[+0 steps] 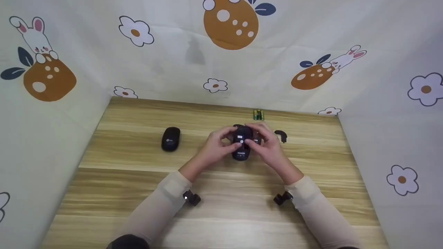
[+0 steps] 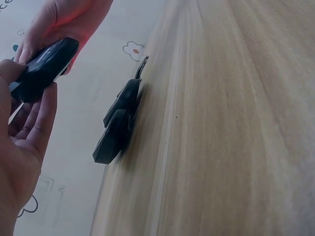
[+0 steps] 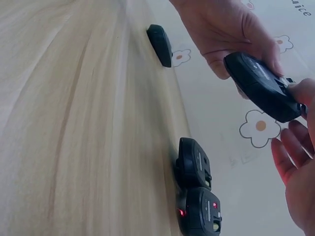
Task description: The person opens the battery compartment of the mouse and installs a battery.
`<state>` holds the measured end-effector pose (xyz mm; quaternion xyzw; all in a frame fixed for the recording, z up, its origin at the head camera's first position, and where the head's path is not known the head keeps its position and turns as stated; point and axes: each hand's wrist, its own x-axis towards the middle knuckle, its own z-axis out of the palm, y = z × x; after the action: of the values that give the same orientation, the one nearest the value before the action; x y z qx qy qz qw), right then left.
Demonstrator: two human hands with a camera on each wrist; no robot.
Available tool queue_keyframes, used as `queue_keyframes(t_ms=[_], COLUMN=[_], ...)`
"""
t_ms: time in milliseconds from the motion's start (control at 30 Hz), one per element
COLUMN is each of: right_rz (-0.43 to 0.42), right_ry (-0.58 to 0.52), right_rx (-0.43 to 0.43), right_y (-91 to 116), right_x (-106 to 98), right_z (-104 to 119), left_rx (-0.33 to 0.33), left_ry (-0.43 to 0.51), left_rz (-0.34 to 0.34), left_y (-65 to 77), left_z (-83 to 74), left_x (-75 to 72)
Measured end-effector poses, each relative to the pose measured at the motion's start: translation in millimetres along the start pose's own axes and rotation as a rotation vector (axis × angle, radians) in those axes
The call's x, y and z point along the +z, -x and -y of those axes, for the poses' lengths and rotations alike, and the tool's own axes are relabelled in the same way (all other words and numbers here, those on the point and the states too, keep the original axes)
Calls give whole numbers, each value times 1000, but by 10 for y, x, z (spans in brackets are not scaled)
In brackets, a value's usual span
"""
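Between both hands, raised off the table, is a black computer mouse (image 1: 241,152) with its labelled underside facing up. My left hand (image 1: 217,142) grips its left side, thumb on the near part. My right hand (image 1: 268,140) holds the opposite side, its thumb on the underside by a dark recess. In the right wrist view the held mouse (image 3: 261,88) is tilted. Beneath the hands, two more mice lie underside up on the table, a farther mouse (image 3: 194,164) and a nearer mouse (image 3: 199,211) with red lights showing; the hands mostly hide them in the head view.
Another black mouse (image 1: 171,139) lies top side up at the left. Several green batteries (image 1: 259,115) sit near the back edge of the wooden table (image 1: 221,204). A curved black cover (image 1: 282,136) lies right of the hands. Patterned cloth (image 1: 166,65) walls the table in.
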<state>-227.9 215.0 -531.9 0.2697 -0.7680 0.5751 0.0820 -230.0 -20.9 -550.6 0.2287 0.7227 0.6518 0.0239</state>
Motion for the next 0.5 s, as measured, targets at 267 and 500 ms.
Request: queue_keyframes(t_ms=[267,500], right_rz=[-62,-116], right_ry=[-13,-51], right_rx=[2,42], right_y=[-21,-16], right_x=[-25,-42], right_z=[27,53], left_rx=[-1,16], left_ry=[5,-25], left_rz=[15,34], left_y=[7,11], left_z=[5,11], left_x=[15,26])
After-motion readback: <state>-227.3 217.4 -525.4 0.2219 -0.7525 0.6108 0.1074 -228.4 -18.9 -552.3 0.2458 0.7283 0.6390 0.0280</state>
